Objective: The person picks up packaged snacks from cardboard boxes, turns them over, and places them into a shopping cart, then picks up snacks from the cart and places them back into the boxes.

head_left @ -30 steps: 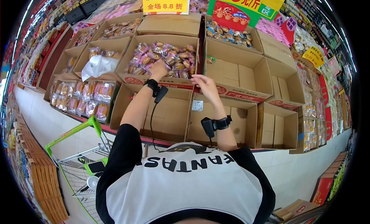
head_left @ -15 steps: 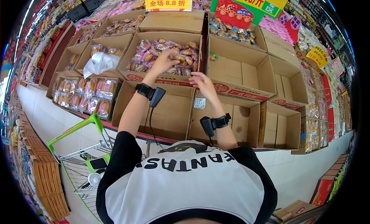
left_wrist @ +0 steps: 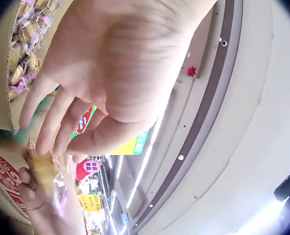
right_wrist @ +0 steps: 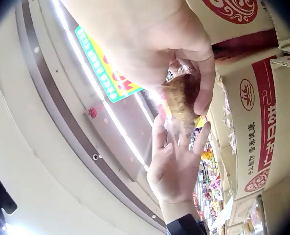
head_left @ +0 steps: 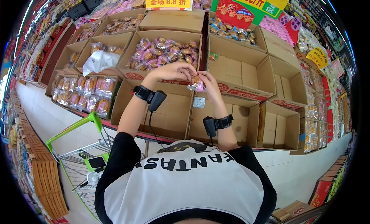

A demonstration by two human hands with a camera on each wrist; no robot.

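A clear-wrapped pastry with pink on its packet (head_left: 196,84) is between the two hands, just in front of the filled carton's corner. My right hand (head_left: 211,86) pinches it between thumb and fingers; the right wrist view shows the brown pastry (right_wrist: 183,100) under those fingers. From the left, my left hand (head_left: 172,71) reaches over with its fingertips at the top of the packet. In the left wrist view that hand (left_wrist: 105,63) has its fingers extended, lightly bent, beside the pastry (left_wrist: 44,171). Whether it grips the wrapper is unclear.
Behind the hands is a carton of wrapped pastries (head_left: 163,52). An almost bare carton (head_left: 239,71) stands to its right, and lower cartons (head_left: 169,108) lie in front. A white plastic bag (head_left: 101,62) rests on a carton at left. A green-handled cart (head_left: 75,127) stands at lower left.
The left hand has come from over the pastries, right and toward the body, to meet the right hand. A wrapped pastry now shows in the right hand, which was empty before.
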